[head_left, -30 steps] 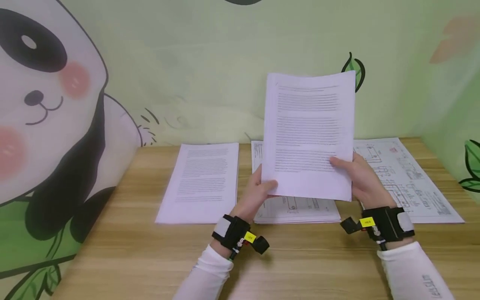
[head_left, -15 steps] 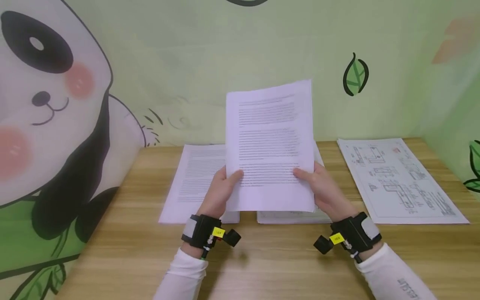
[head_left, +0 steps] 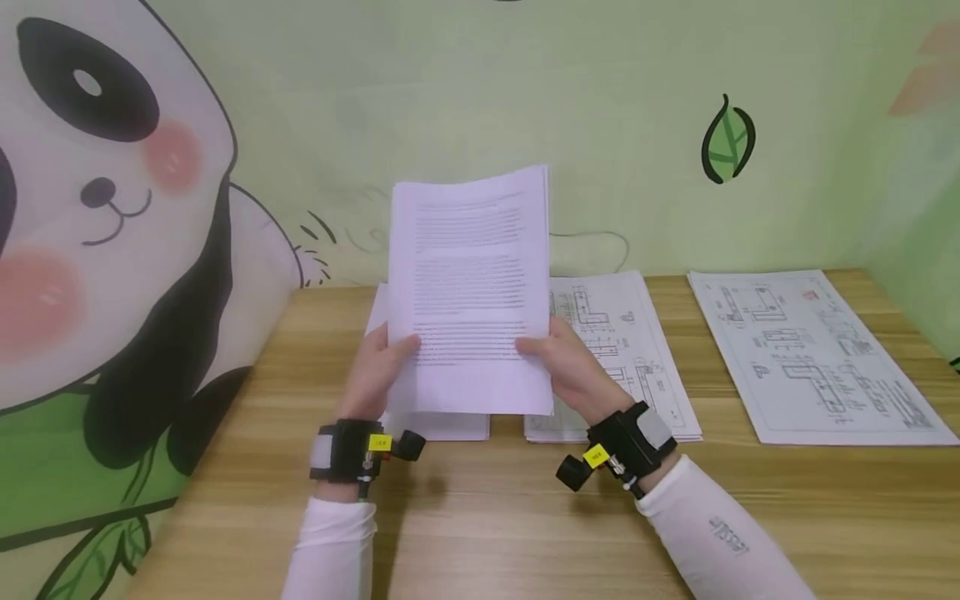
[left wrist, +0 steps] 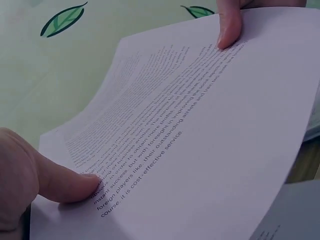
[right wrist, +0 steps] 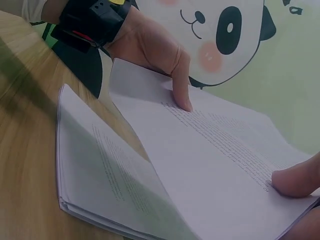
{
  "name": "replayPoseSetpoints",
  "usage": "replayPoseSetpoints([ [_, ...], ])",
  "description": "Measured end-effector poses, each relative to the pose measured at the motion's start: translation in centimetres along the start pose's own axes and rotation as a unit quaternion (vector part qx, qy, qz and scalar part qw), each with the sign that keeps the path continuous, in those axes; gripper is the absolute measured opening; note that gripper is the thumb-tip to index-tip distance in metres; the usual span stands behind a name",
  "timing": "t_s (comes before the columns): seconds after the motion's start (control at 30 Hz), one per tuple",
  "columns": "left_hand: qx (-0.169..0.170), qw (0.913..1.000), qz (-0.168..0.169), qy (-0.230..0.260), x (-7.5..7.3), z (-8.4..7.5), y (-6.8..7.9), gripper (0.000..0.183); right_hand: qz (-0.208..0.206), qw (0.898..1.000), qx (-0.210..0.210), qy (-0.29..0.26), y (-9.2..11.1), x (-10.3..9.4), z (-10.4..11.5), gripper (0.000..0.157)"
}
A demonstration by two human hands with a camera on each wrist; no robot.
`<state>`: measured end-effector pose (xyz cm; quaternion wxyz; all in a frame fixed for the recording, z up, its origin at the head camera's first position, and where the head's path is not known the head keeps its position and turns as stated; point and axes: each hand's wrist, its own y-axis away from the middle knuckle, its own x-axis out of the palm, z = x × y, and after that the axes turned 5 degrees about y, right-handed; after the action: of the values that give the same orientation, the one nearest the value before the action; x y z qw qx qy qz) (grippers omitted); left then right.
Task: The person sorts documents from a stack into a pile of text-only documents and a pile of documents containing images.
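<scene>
Both hands hold a thin sheaf of printed paper (head_left: 471, 292) up above the table, tilted toward the head camera. The left hand (head_left: 372, 372) grips its left edge, thumb on the printed face, and the right hand (head_left: 583, 371) grips the right edge likewise. In the left wrist view the left thumb (left wrist: 70, 184) presses beside the last lines of text. The right wrist view shows the right thumb (right wrist: 297, 180) on the page. Behind and below the sheaf lies a stack of text pages (right wrist: 107, 160), mostly hidden in the head view.
On the wooden table (head_left: 480, 517), a pile of technical drawings (head_left: 630, 358) lies right of the text stack. Another drawing pile (head_left: 817, 358) lies farther right. A panda-printed backdrop (head_left: 480, 100) rises behind the table. Each wrist wears a black strap with a camera.
Both hands have carried the sheaf leftward, from over the middle drawing pile to over the text stack. The left thumb has moved a little higher along its edge.
</scene>
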<state>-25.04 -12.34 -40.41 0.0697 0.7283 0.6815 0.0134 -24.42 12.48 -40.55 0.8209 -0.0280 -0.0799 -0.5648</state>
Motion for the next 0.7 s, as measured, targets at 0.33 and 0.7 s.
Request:
replayPoseSetpoints([
  [0.33, -0.057, 0.9965, -0.022, -0.057, -4.0, 1.9, -0.7, 0.05, -0.041, 0.997, 0.068, 0.001, -2.9, 2.7, -2.6, 0.048],
  [0.7, -0.112, 0.98, -0.074, -0.147, -6.3, 3.9, -0.9, 0.056, -0.128, 0.976, 0.111, 0.136, -4.6, 4.2, -6.0, 0.06],
])
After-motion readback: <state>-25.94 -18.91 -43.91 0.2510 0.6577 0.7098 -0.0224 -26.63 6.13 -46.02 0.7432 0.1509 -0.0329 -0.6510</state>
